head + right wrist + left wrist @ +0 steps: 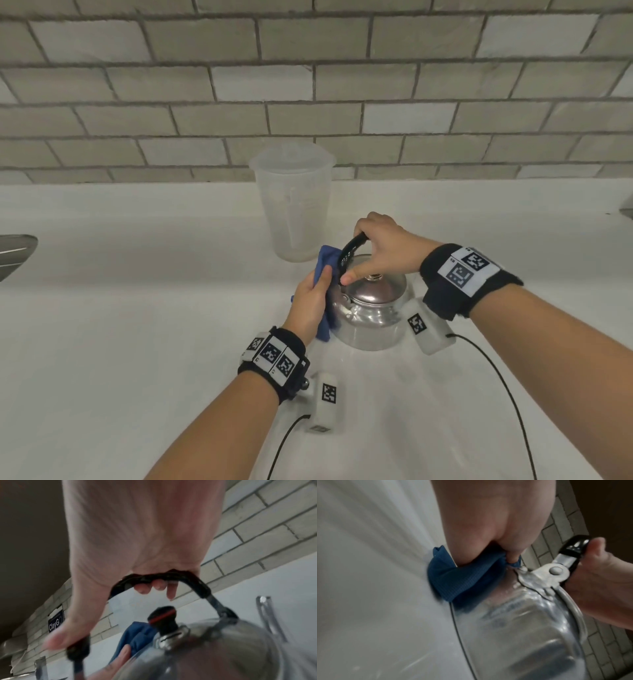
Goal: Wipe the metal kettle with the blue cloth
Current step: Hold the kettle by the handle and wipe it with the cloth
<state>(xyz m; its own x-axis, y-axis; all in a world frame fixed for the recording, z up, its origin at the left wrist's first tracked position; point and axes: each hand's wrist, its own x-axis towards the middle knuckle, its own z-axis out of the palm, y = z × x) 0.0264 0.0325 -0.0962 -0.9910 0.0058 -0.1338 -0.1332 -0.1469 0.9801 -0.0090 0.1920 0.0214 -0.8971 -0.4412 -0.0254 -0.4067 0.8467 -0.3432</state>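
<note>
Mid-wipe: metal kettle (371, 305) upright on counter (137, 308), right hand (387, 246) gripping black handle (352, 248), left hand (308, 301) pressing bunched blue cloth (325, 270) against side; next, probably sweep cloth round body, keeping handle steady

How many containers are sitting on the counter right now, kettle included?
2. The metal kettle sits near the counter's front, the right hand gripping its black handle and the left hand holding the blue cloth against its side. The translucent plastic pitcher stands behind it by the wall.

light: even, soft, bright | head: edges bowed | wrist views: motion-blurred | glare on kettle (371, 301) lid
</note>
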